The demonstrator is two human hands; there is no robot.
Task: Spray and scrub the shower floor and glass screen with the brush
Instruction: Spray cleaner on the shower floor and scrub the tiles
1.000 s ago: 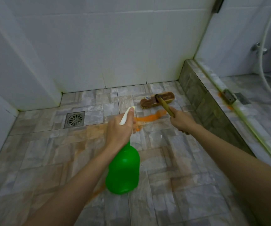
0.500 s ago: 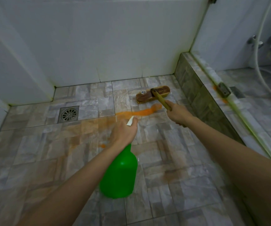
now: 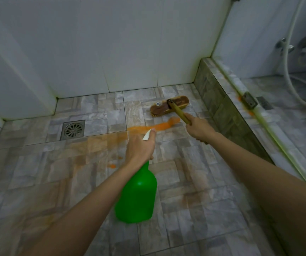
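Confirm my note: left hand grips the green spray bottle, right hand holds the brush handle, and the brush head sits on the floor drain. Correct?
Not quite. The head view shows the brush head on tiles by the raised kerb, well right of the floor drain. The left hand does grip the green spray bottle; the right hand holds the brush handle.

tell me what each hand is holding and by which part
The left hand grips the green spray bottle at its neck and trigger head; the right hand grips the scrub brush by its wooden handle.
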